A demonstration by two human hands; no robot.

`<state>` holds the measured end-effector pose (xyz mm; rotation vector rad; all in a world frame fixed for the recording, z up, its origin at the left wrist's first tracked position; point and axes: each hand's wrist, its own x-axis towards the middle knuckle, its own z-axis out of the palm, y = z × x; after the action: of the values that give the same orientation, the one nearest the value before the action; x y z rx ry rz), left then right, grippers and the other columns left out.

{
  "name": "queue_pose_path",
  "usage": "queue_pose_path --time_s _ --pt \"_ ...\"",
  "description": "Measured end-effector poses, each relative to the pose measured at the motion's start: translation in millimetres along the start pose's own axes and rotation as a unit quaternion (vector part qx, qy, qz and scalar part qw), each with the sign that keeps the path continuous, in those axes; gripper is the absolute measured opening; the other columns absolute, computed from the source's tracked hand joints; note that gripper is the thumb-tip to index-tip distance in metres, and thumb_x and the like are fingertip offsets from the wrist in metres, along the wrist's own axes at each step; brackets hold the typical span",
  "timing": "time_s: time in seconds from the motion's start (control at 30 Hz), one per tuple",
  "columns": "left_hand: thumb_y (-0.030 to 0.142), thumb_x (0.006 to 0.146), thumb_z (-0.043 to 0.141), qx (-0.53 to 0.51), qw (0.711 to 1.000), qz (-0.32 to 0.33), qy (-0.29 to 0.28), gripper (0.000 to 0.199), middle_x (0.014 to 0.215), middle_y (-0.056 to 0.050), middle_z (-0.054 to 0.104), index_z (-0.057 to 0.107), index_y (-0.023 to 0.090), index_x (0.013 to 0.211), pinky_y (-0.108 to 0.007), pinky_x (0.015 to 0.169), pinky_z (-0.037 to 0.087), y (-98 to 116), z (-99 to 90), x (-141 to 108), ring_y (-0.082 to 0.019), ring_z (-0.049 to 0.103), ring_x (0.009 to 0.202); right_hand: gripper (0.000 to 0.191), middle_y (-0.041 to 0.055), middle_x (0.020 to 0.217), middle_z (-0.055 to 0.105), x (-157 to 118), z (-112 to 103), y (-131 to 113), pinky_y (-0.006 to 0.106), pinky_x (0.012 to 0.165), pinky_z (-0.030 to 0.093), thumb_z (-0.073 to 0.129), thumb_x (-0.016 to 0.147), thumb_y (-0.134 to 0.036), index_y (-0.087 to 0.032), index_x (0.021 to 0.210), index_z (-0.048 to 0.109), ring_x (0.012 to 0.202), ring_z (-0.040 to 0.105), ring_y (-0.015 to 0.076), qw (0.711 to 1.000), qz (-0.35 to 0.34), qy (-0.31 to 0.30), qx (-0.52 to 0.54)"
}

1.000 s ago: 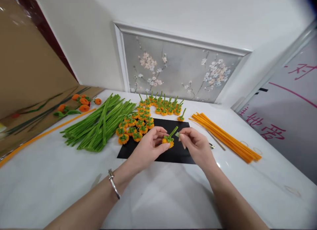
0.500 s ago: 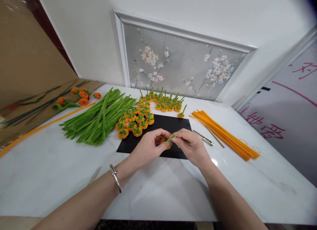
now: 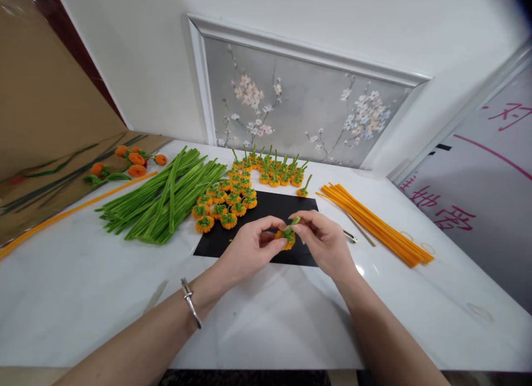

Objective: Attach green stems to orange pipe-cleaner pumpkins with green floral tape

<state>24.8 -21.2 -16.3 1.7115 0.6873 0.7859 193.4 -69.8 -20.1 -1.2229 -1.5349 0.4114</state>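
Observation:
Between my two hands, over a black mat (image 3: 266, 207), is a small orange pumpkin (image 3: 287, 241) with a green top. My left hand (image 3: 256, 243) is closed on the pumpkin's left side, thumb and fingers pressed to it. The thumb and fingertips of my right hand (image 3: 324, 239) pinch its green stem (image 3: 295, 221). Finished-looking orange pumpkins with green tops (image 3: 228, 220) stand in several rows at the mat's left and behind it. One pumpkin with a long upright stem (image 3: 302, 192) sits apart at the mat's back right edge.
Green fuzzy sticks (image 3: 166, 200) lie heaped on the left, orange ones (image 3: 378, 225) on the right. A metal tool (image 3: 350, 237) lies partly behind my right hand. Orange flowers (image 3: 136, 164) rest at the back left on brown paper. A framed panel (image 3: 299, 98) stands behind the white table (image 3: 266, 325).
The pumpkin between my hands now shows more of its orange body and green top. My right hand has shifted slightly right and covers more of the metal tool.

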Motion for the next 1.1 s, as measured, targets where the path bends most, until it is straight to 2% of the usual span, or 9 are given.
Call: queue_pose_path --time_s 0.13,0.53,0.7,0.9,1.1 --pt "0.022 0.077 0.062 -0.013 1.0 -0.01 0.01 0.019 0.087 -0.006 0.07 0.061 0.016 0.094 -0.029 0.073 0.055 6 -0.6 -1 -0.019 0.068 0.08 0.008 -0.0001 0.071 0.062 -1 0 0 0.023 0.054 0.044 0.06 0.084 -0.026 -0.019 0.083 0.064 0.059 0.053 0.0111 0.999 0.032 0.009 0.004" --pt "0.023 0.08 0.06 0.017 1.0 0.022 0.004 0.015 0.086 -0.004 0.07 0.064 0.015 0.093 -0.025 0.069 0.053 12 -1.2 -4 -0.017 0.068 0.078 0.01 0.001 0.073 0.063 -2 1 -5 0.024 0.059 0.044 0.058 0.085 -0.021 -0.019 0.076 0.061 0.063 0.055 0.0121 0.998 -0.026 -0.018 -0.063" --pt "0.024 0.081 0.058 0.005 0.999 0.021 0.031 0.013 0.083 -0.004 0.07 0.065 0.015 0.087 -0.026 0.071 0.054 8 -0.6 -2 -0.016 0.067 0.076 0.012 0.0 0.069 0.061 -3 1 -7 0.023 0.055 0.041 0.057 0.086 -0.021 -0.019 0.075 0.06 0.06 0.054 0.012 0.993 -0.051 -0.02 -0.108" --pt "0.023 0.079 0.056 0.021 0.999 0.009 0.042 0.017 0.08 -0.004 0.07 0.069 0.014 0.085 -0.027 0.068 0.052 5 -1.8 0 -0.016 0.064 0.072 0.007 0.0006 0.075 0.064 -3 0 -8 0.023 0.059 0.044 0.06 0.085 -0.018 -0.02 0.079 0.062 0.064 0.056 0.0121 0.99 -0.071 -0.031 -0.12" --pt "0.017 0.077 0.058 -0.01 0.999 0.018 0.047 0.008 0.077 -0.001 0.063 0.06 0.016 0.084 -0.024 0.066 0.049 7 -1.7 0 -0.012 0.06 0.07 0.011 0.002 0.079 0.064 -3 0 -8 0.025 0.064 0.048 0.059 0.086 -0.015 -0.02 0.078 0.063 0.071 0.06 0.0135 0.988 -0.097 -0.044 -0.114"
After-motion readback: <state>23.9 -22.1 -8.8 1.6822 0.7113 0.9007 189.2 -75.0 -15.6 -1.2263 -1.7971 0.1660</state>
